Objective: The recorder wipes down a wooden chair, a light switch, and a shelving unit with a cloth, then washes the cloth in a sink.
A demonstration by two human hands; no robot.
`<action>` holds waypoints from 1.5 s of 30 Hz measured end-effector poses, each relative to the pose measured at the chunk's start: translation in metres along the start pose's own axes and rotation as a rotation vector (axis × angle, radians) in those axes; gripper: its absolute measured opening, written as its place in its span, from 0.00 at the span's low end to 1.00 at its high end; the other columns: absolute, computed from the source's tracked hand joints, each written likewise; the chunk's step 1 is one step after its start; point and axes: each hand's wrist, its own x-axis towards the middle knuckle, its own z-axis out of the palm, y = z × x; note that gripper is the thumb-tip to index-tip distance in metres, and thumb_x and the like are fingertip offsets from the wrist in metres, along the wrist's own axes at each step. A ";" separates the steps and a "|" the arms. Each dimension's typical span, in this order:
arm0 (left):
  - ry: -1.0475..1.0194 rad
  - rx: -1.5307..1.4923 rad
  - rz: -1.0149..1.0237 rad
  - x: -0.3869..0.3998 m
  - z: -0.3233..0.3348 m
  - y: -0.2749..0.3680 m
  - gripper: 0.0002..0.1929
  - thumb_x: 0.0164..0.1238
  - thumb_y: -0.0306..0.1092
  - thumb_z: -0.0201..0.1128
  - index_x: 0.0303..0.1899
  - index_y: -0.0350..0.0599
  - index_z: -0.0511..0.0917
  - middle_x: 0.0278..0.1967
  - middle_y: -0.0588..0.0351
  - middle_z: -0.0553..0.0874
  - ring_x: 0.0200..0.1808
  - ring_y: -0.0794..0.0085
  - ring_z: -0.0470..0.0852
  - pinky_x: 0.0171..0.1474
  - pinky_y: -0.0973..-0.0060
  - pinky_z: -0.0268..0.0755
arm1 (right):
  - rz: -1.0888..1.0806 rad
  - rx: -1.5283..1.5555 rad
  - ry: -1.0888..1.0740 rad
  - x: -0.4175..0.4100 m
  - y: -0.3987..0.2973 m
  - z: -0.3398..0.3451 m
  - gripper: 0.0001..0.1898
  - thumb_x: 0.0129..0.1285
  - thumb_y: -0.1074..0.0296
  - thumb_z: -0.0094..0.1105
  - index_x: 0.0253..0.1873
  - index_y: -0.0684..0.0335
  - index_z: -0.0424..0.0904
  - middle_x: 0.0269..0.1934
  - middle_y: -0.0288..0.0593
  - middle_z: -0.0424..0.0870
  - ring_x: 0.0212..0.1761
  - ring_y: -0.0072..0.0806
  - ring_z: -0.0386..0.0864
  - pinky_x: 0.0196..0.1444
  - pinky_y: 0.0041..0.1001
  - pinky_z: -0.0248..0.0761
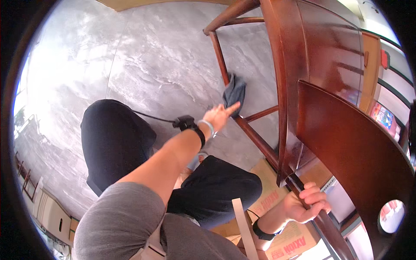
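Observation:
A dark reddish-brown wooden chair lies tipped in front of me, its glossy seat facing right. My left hand reaches to the low stretcher, near where it meets a leg. A blue-grey cloth is bunched around that stretcher. My left fingers grip the cloth's lower end, the index finger lying across it; the hand is slightly blurred. My right hand is wrapped around a round post of the chair back, beside the curved backrest panel.
Printed cardboard boxes stand beneath my right forearm. Shelving with goods runs along the right. A black cord trails from the device on my left wrist. Grey marbled tile floor extends beyond my bent knees.

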 end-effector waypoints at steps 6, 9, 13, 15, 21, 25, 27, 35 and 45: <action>-0.253 -0.813 -0.064 -0.008 0.012 0.009 0.24 0.74 0.43 0.53 0.69 0.56 0.64 0.48 0.45 0.75 0.52 0.55 0.79 0.54 0.64 0.70 | 0.000 0.013 0.016 -0.003 0.004 0.000 0.06 0.69 0.66 0.47 0.35 0.50 0.65 0.18 0.32 0.61 0.18 0.22 0.62 0.29 0.26 0.60; -0.171 -0.788 0.180 -0.036 0.007 0.031 0.25 0.75 0.47 0.52 0.68 0.52 0.65 0.52 0.45 0.74 0.59 0.59 0.73 0.60 0.66 0.65 | 0.062 0.047 0.070 -0.005 -0.002 0.003 0.05 0.68 0.67 0.47 0.37 0.51 0.62 0.18 0.31 0.60 0.16 0.21 0.61 0.28 0.27 0.63; -0.352 -1.126 0.129 -0.084 -0.042 0.105 0.32 0.73 0.50 0.54 0.68 0.34 0.62 0.68 0.45 0.66 0.67 0.62 0.64 0.70 0.72 0.51 | 0.038 0.051 0.022 -0.001 0.001 -0.007 0.04 0.67 0.68 0.49 0.38 0.54 0.64 0.18 0.33 0.62 0.17 0.23 0.63 0.27 0.27 0.63; -0.464 -1.537 0.056 -0.092 -0.050 0.126 0.29 0.73 0.49 0.54 0.65 0.35 0.65 0.68 0.55 0.66 0.68 0.67 0.64 0.70 0.74 0.52 | 0.042 0.074 0.024 -0.001 0.000 -0.004 0.04 0.67 0.69 0.50 0.38 0.55 0.64 0.18 0.34 0.63 0.17 0.24 0.64 0.26 0.27 0.64; -0.500 -2.112 0.246 -0.129 -0.100 0.123 0.24 0.76 0.46 0.50 0.64 0.41 0.66 0.61 0.58 0.75 0.61 0.69 0.73 0.65 0.61 0.62 | 0.003 0.104 -0.060 0.004 -0.004 -0.006 0.08 0.61 0.72 0.56 0.39 0.56 0.65 0.17 0.37 0.67 0.17 0.27 0.67 0.27 0.33 0.68; 0.165 -1.714 0.082 -0.125 -0.162 0.091 0.26 0.77 0.49 0.49 0.66 0.43 0.65 0.55 0.58 0.78 0.60 0.75 0.70 0.64 0.71 0.59 | 0.149 0.164 -0.070 0.007 0.010 -0.048 0.07 0.58 0.72 0.56 0.37 0.56 0.67 0.19 0.38 0.68 0.21 0.29 0.69 0.33 0.35 0.71; 0.438 -1.600 0.343 -0.102 -0.172 0.062 0.22 0.77 0.47 0.49 0.64 0.47 0.70 0.51 0.58 0.79 0.56 0.79 0.69 0.61 0.78 0.60 | 0.174 0.125 -0.047 0.008 0.023 -0.076 0.06 0.58 0.71 0.56 0.37 0.57 0.68 0.20 0.39 0.70 0.23 0.29 0.71 0.37 0.36 0.73; 0.463 -0.823 0.295 -0.068 -0.132 0.042 0.26 0.79 0.50 0.40 0.52 0.36 0.79 0.26 0.57 0.76 0.34 0.75 0.71 0.40 0.75 0.64 | 0.303 0.019 0.400 0.021 0.069 -0.232 0.14 0.56 0.65 0.58 0.47 0.59 0.73 0.39 0.41 0.79 0.45 0.33 0.76 0.56 0.36 0.69; 0.243 0.041 0.506 0.059 -0.084 -0.050 0.21 0.72 0.38 0.48 0.63 0.43 0.69 0.66 0.45 0.68 0.69 0.35 0.56 0.71 0.48 0.48 | 0.195 0.001 0.198 0.011 0.068 -0.229 0.05 0.64 0.70 0.56 0.37 0.56 0.68 0.24 0.37 0.67 0.31 0.29 0.68 0.42 0.31 0.68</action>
